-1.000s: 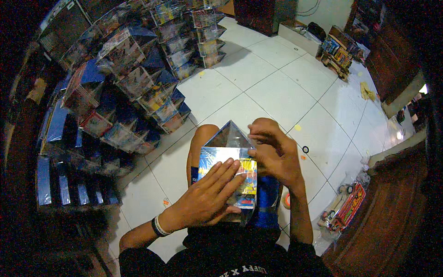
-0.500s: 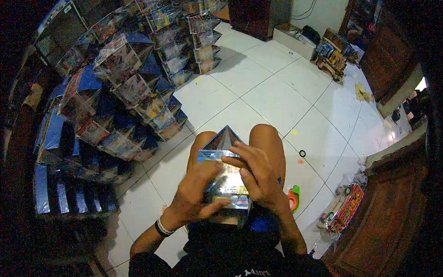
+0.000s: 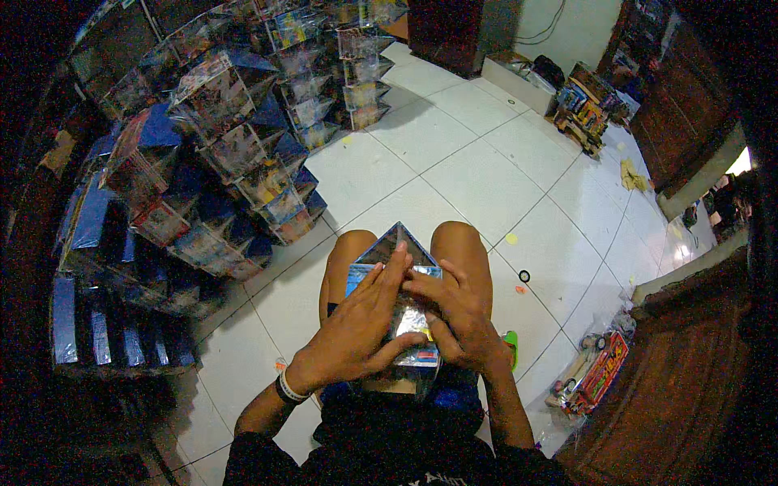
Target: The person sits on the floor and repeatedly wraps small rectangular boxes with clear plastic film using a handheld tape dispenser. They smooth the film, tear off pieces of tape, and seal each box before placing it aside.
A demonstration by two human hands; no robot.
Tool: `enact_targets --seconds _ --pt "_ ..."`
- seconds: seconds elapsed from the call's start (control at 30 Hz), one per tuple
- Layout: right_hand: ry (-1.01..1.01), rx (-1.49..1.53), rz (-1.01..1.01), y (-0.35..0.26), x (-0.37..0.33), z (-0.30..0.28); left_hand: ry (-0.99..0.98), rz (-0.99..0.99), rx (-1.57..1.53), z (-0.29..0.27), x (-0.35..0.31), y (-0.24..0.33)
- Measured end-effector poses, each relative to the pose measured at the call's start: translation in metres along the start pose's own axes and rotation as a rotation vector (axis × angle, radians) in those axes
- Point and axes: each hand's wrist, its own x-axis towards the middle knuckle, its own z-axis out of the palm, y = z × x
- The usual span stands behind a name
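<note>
A plastic-wrapped package [image 3: 409,321] with a pointed, triangular top and a shiny, coloured picture front rests on my lap between my knees. My left hand [image 3: 356,324] lies across its left side, fingers stretched toward the pointed end and thumb reaching over the front. Spread over the right side is my right hand [image 3: 463,316], its fingers slightly bent on the wrap near the left fingertips. Neither hand is closed around the package. The hands hide much of its front, and its lower end sits by my dark shorts.
Tall stacks of similar wrapped packages [image 3: 235,154] stand on the left. On the tiled floor [image 3: 454,154] lie a black ring [image 3: 523,276] and a green thing [image 3: 510,348] by my right leg. A red toy truck [image 3: 596,374] is near the brown door [image 3: 673,381]; another toy truck [image 3: 582,109] stands far right.
My left hand has slid up and right over the package, fingers now stretched toward the pointed end. The right hand's fingers have come down flatter. The package stays on my lap; the view shifts slightly.
</note>
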Motion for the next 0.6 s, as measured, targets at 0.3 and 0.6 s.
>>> enact_targets --seconds 0.3,0.6 --pt "0.824 0.165 0.817 0.12 -0.136 -0.024 -0.001 -0.086 0.26 0.038 -0.013 0.031" --pt "0.496 -0.223 1.192 0.232 -0.373 0.047 0.221 -0.164 0.245 0.085 -0.002 0.045"
